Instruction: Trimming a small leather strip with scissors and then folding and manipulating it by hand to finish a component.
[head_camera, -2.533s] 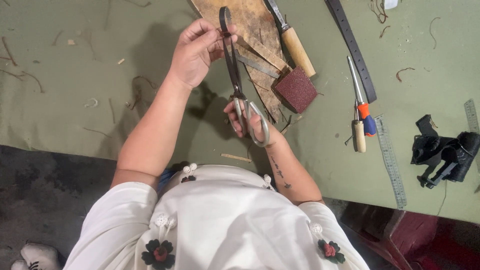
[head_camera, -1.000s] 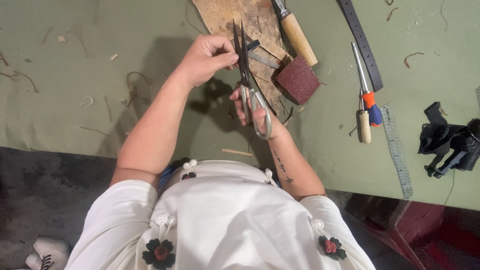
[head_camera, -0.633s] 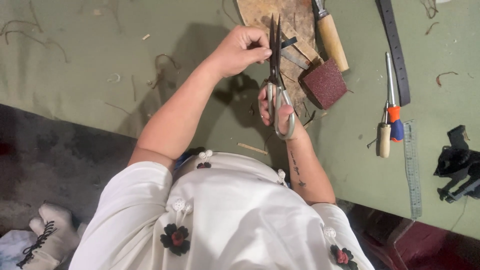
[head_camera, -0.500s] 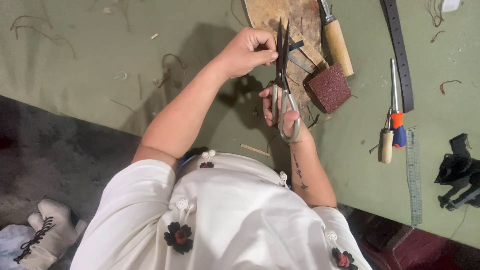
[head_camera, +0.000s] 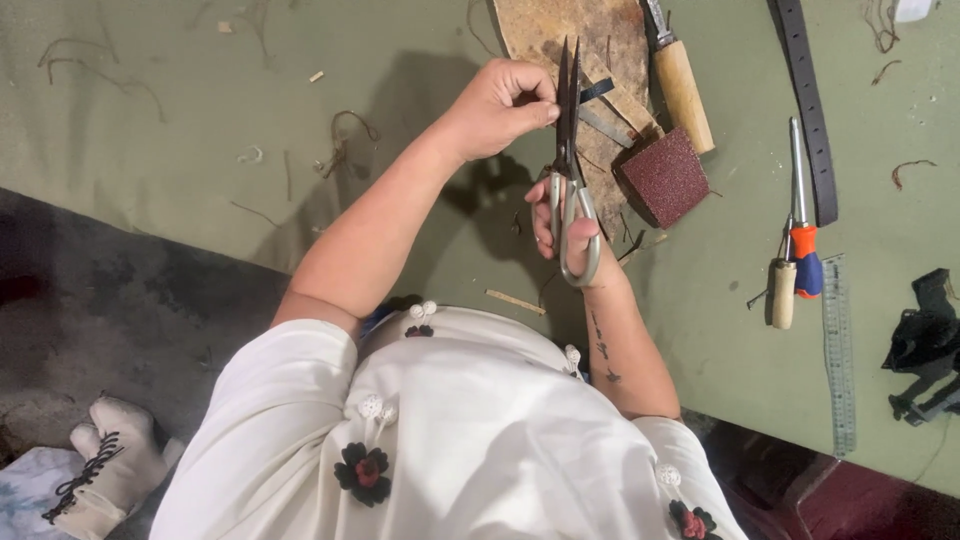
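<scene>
Up over the green table (head_camera: 180, 150), right hand (head_camera: 568, 232) fingers grip scissors (head_camera: 570, 150); left hand (head_camera: 497, 105) fingers pinch a dark strip (head_camera: 596, 90).

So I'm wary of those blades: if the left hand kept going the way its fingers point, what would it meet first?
Probably the scissors blades, right at the left hand fingertips; depth unclear.

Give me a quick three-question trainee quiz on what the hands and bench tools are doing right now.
1. True or false: the scissors point blades-up, away from the person.
2. Which hand grips the scissor handles? A) left hand B) right hand
3. Fill in: the reddish-brown sanding block lies beside the worn wooden ____.

Key: 1 true; 2 B; 3 board. The left hand pinches something small at the blades; what it is cannot be told.
</scene>
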